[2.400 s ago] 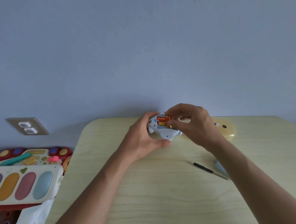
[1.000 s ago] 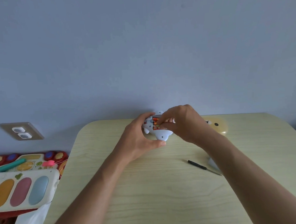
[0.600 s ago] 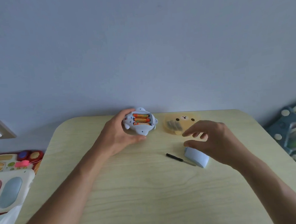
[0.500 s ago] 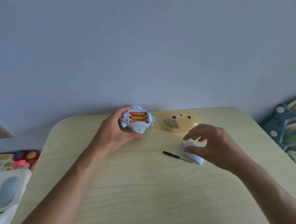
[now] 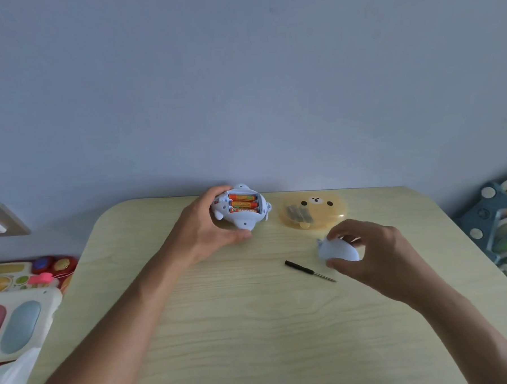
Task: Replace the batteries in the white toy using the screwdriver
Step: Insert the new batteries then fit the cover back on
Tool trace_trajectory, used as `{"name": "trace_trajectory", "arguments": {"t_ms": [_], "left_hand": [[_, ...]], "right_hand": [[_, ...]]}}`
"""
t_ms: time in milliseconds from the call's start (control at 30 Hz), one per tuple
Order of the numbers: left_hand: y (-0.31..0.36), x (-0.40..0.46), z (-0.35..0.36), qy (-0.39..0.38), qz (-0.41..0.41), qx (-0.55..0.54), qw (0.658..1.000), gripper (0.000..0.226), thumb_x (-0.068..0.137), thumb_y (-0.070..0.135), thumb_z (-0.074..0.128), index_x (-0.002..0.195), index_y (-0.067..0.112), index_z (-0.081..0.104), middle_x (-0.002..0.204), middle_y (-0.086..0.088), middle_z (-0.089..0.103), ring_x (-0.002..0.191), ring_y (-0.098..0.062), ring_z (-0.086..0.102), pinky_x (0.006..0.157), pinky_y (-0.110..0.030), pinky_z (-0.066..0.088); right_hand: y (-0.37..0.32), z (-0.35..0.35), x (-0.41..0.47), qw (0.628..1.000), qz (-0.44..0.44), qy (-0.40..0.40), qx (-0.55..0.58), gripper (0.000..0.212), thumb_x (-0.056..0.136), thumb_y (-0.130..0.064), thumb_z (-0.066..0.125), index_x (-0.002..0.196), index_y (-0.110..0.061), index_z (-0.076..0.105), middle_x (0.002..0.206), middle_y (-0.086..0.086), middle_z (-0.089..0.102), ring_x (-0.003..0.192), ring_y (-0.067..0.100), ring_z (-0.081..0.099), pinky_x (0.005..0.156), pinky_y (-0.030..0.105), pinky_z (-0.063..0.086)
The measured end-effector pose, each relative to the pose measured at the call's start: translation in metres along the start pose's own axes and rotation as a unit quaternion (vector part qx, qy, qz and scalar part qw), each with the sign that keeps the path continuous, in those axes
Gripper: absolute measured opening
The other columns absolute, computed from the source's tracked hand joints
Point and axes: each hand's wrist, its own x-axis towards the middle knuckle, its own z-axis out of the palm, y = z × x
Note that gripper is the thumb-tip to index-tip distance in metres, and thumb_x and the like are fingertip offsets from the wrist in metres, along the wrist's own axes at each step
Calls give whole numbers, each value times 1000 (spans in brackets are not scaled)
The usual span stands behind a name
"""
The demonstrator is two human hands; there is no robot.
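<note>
Gripping the white toy (image 5: 241,211) with three batteries (image 5: 243,204) showing, the left hand (image 5: 210,229) is steadying it; at four o'clock, the right hand (image 5: 370,250) is pinching the battery cover (image 5: 336,250) beside the screwdriver (image 5: 309,271).

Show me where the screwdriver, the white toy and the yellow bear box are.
screwdriver (image 5: 299,268): head view, on its black handle.
white toy (image 5: 246,220): head view, on its white shell below the batteries.
yellow bear box (image 5: 316,206): head view, on the lid's bear face.

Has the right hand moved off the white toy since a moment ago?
Yes. The right hand left the white toy and now grips the cover beside the screwdriver.
</note>
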Motion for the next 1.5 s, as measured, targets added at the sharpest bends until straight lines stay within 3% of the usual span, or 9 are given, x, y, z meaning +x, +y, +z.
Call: {"name": "trace_trajectory", "arguments": {"t_ms": [133, 267, 400, 567, 867, 1067, 1233, 1433, 1500], "left_hand": [[-2, 1, 0, -2, 1, 0, 1000, 79, 59, 31, 97, 123, 50, 56, 113, 26, 68, 104, 6, 63, 86, -15, 48], [-1, -1, -1, -5, 2, 8, 1000, 74, 59, 34, 96, 115, 57, 54, 109, 38, 63, 101, 7, 59, 80, -9, 45], [-1, -1, -2, -8, 4, 10, 1000, 76, 59, 39, 95, 124, 48, 57, 107, 30, 66, 98, 2, 60, 81, -14, 46], [-3, 0, -2, -13, -3, 12, 1000, 63, 58, 43, 91, 112, 45, 60, 99, 19, 68, 88, -5, 57, 81, -27, 51], [3, -1, -3, -13, -11, 32, 999, 70, 63, 39, 93, 121, 47, 56, 100, 28, 64, 91, 5, 56, 74, -12, 41], [6, -2, -4, -15, -8, 27, 999, 77, 62, 39, 94, 127, 48, 54, 108, 27, 65, 103, 2, 59, 81, -15, 45], [7, -3, -3, -16, 0, 27, 1000, 80, 61, 38, 93, 129, 51, 53, 113, 29, 66, 108, 2, 59, 87, -16, 48], [7, -2, -1, -8, 3, 39, 999, 74, 59, 42, 93, 124, 44, 56, 111, 23, 67, 106, 0, 61, 86, -20, 51], [6, -2, -1, -7, 2, 39, 999, 73, 59, 43, 93, 122, 44, 57, 109, 23, 67, 104, 1, 61, 82, -17, 48]], "right_hand": [[-27, 4, 21, 997, -60, 39, 42, 36, 70, -28, 85, 100, -32, 66, 99, -22, 70, 93, 5, 65, 84, 30, 54], [-58, 20, 59, 990, -110, 44, 80, 35, 72, -31, 80, 102, -31, 61, 100, -14, 69, 95, 13, 65, 84, 38, 54], [-83, 39, 95, 985, -142, 22, 100, 35, 72, -38, 76, 103, -29, 62, 101, -11, 69, 98, 14, 65, 87, 39, 54], [-95, 53, 121, 986, -141, -19, 85, 35, 73, -28, 79, 105, -30, 65, 102, -7, 70, 99, 15, 64, 87, 40, 55], [-87, 51, 121, 984, -147, -28, 96, 36, 72, -30, 80, 105, -31, 67, 104, -15, 70, 99, 9, 66, 88, 34, 55], [-81, 47, 123, 980, -180, -36, 75, 34, 76, -27, 77, 108, -35, 67, 104, -16, 70, 99, 8, 66, 88, 36, 55], [-85, 39, 125, 969, -230, -92, 7, 48, 87, -20, 65, 124, -50, 61, 113, -17, 60, 100, -10, 51, 82, 15, 44], [-85, 36, 128, 964, -238, -118, -13, 41, 89, -20, 64, 122, -45, 61, 114, -12, 56, 101, 8, 57, 84, 30, 50], [-85, 36, 128, 964, -240, -115, -14, 41, 88, -20, 66, 120, -44, 61, 114, -12, 57, 99, 8, 58, 82, 28, 50]]}}
